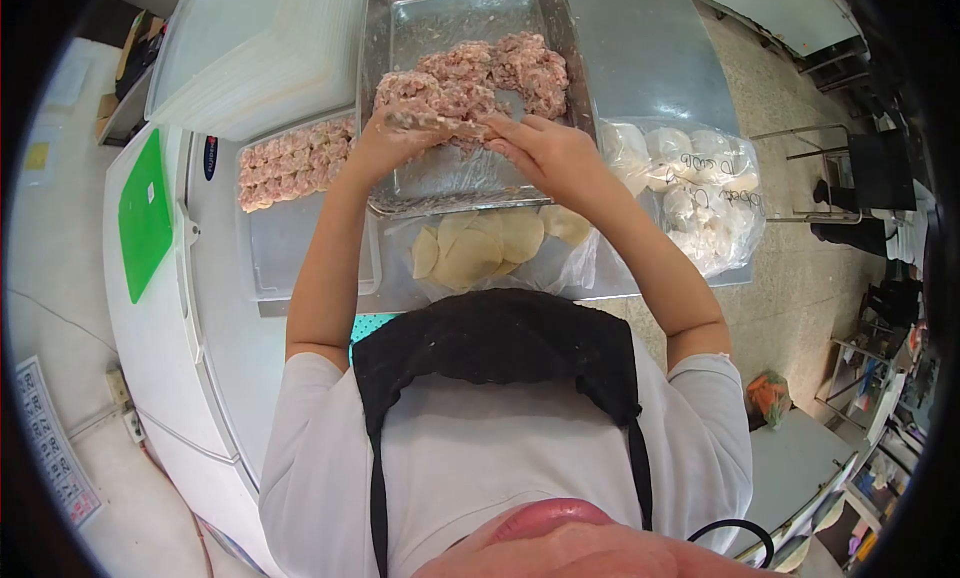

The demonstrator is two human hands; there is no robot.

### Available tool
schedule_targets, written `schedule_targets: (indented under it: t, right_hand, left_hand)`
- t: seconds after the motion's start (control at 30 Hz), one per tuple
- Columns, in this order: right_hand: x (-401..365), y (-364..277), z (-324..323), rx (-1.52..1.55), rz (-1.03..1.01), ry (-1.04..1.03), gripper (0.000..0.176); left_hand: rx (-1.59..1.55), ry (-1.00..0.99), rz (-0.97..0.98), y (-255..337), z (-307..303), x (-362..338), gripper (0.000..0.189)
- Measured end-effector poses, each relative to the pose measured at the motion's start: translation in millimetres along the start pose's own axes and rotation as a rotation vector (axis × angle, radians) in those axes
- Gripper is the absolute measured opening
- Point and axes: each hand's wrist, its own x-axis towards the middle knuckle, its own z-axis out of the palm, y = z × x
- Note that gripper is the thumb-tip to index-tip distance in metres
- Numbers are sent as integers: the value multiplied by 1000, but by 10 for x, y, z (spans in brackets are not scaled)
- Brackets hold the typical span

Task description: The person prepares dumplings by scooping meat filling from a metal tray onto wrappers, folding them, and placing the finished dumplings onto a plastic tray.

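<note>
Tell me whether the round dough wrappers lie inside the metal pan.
No, the dough wrappers sit in a clear plastic bag just outside the metal pan.

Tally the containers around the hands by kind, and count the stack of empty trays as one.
Metal tray of minced filling: 1
Plastic tray of shaped dumplings: 1
Stack of empty plastic trays: 1
Plastic bags: 2 (bag of round wrappers, bag of dough balls)
Total: 5
</note>
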Motion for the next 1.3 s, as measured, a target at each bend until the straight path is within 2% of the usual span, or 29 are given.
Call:
schedule_targets:
  t: [0.07, 0.13, 0.17, 0.23, 0.27, 0.33, 0.37, 0.43, 0.47, 0.53, 0.57, 0.63, 0.77, 0.8, 0.83, 0.87, 0.93, 0.97, 1.03, 1.07, 1.13, 1.17, 1.23, 1.3]
  right_hand:
    - [-4, 155, 134, 30, -20, 14, 30]
    - [0, 352, 7, -165, 109, -122, 32]
    - [-30, 352, -48, -168, 110, -118, 32]
    - [-107, 144, -281, 190, 267, -94, 35]
    - [-156, 16, -313, 187, 269, -94, 35]
    - [-184, -255, -289, 456, 135, -63, 33]
    - [-160, -300, -179, 455, 128, -67, 33]
    - [-143, -382, 48, 422, -111, -64, 31]
    - [-138, -404, -35, 419, -114, -65, 31]
    - [-56, -592, -411, -61, -135, -13, 29]
    - [-64, -714, -414, -61, -141, -13, 29]
    - [-116, -971, -350, -90, -105, -34, 27]
    - [-10, -858, -408, -178, -138, -87, 33]
    - [-11, -919, -501, -98, -118, -59, 34]
    - [-12, -959, -536, -15, -95, -33, 36]
    - [-4, -990, -437, -9, -95, -35, 36]
    - [-12, -1033, -104, 22, -63, -156, 33]
    - [-4, -953, 5, 26, -66, -160, 33]
    - [113, -700, 212, 171, -119, -46, 31]
    - [135, -572, 281, 182, -133, -54, 31]
    - [100, -277, 394, 240, 164, 68, 32]
    - [36, -125, 498, 251, 152, 59, 32]
    - [-61, 69, 647, 338, 267, 224, 32]
    - [-58, 100, 666, 363, 272, 247, 34]
  left_hand:
    - [28, 21, 41, -65, -14, -50, 36]
    - [-12, 56, 77, -43, -72, -148, 37]
    - [-11, 54, 81, -7, -117, -231, 37]
    - [-50, -1, 122, 134, -184, -438, 42]
    - [-53, -2, 124, 52, -178, -432, 42]
    - [418, 328, 584, -60, -176, -439, 39]
    - [418, 336, 581, -105, -230, -465, 39]
    - [244, -44, 454, 122, -291, -581, 39]
    - [242, -40, 457, 94, -276, -630, 39]
    - [371, 180, 440, 24, -261, -731, 38]
    - [372, 186, 439, 35, -301, -761, 38]
    - [125, 14, 310, 89, -391, -832, 46]
    - [216, 37, 214, -114, -461, -803, 39]
    - [304, 175, 362, -393, -463, -755, 37]
    - [391, 310, 507, -422, -463, -782, 36]
    - [393, 308, 501, -444, -473, -814, 36]
    - [18, 196, 208, -123, -457, -1000, 48]
    - [19, 199, 203, -155, -477, -1010, 48]
    - [80, 373, 157, -261, -595, -1047, 43]
    - [84, 388, 146, -293, -716, -1114, 43]
    - [158, 302, 179, -356, -1012, -1299, 43]
    - [163, 316, 167, -408, -1076, -1383, 43]
    - [154, 540, 37, -571, -1129, -1536, 45]
    - [280, 590, 75, -1049, -1143, -1622, 47]
